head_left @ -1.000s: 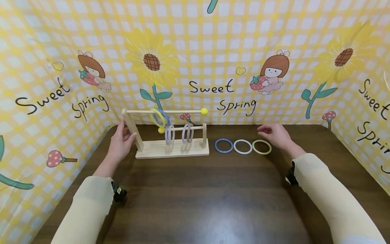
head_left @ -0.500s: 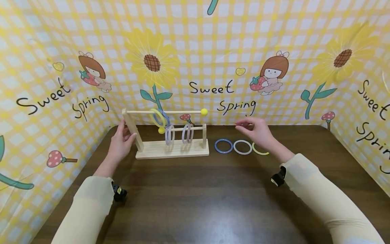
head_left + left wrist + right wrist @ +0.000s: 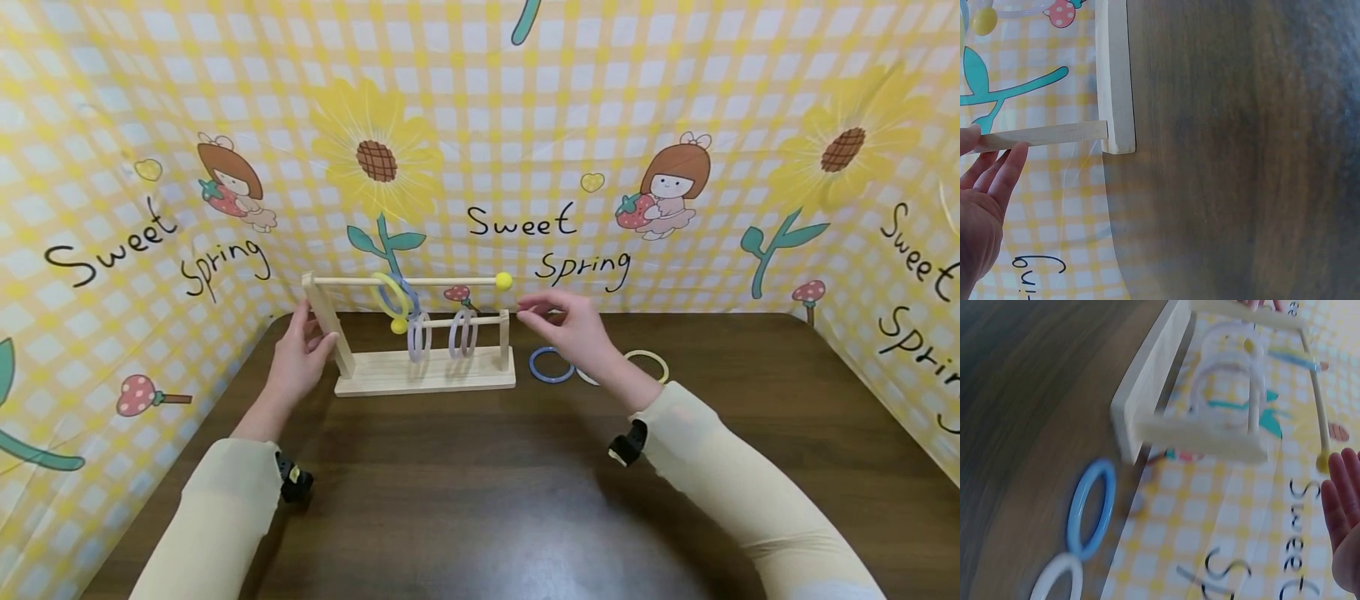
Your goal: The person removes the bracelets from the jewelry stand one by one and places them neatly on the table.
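A wooden ring rack (image 3: 427, 379) stands on the table, with an upper rod ending in a yellow ball (image 3: 504, 281) and a lower rod. My left hand (image 3: 298, 354) pinches the rack's tall left post (image 3: 1054, 134) between thumb and fingers. A yellow ring (image 3: 385, 300) and a blue ring (image 3: 408, 292) hang on the upper rod; several pale translucent rings (image 3: 463, 335) hang on the lower one. Near the rods' right ends is my right hand (image 3: 573, 329), holding nothing. In the right wrist view its straight fingers (image 3: 1342, 490) are close by the yellow ball.
Right of the rack, a blue ring (image 3: 551, 366), a white ring (image 3: 1060, 575) and a pale yellow ring (image 3: 651, 358) lie in a row on the dark wooden table (image 3: 450, 492). My right forearm partly covers them. Yellow checked cloth (image 3: 480, 150) stands behind and at both sides.
My right hand has moved left from above the yellow ring to the right ends of the rods. The left hand stays on the post; the rack and rings have not moved.
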Motion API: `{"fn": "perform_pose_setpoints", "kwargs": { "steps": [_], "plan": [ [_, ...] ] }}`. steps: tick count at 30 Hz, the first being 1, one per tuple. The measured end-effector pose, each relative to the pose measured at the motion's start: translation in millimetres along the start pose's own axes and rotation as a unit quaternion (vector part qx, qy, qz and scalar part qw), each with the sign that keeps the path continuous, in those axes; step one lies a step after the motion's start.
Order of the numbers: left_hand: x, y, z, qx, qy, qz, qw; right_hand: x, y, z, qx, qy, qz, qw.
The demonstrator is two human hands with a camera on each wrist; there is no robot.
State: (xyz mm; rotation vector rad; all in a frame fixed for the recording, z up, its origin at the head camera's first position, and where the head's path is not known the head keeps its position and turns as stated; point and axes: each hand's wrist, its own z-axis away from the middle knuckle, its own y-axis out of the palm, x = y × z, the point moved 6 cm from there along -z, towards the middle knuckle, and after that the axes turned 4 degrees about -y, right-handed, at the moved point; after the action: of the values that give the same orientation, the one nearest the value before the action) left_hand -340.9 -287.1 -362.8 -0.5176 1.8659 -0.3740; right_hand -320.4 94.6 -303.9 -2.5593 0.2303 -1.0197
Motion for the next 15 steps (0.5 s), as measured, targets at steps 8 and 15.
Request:
{"fn": "perform_pose_setpoints", "kwargs": {
  "steps": [8, 15],
  "plan": [
    [-0.3, 1.1, 0.7, 0.002, -0.002, 0.003, 1.0000, 8.1, 46.2, -7.7, 0.000, -0.017, -0.037, 0.999],
    [2.2, 0.9, 0.1, -0.001, 0.002, -0.001, 1.0000, 7.2, 80.1, -17.0, -0.010, 0.020, -0.047, 0.999]
  ]
}}
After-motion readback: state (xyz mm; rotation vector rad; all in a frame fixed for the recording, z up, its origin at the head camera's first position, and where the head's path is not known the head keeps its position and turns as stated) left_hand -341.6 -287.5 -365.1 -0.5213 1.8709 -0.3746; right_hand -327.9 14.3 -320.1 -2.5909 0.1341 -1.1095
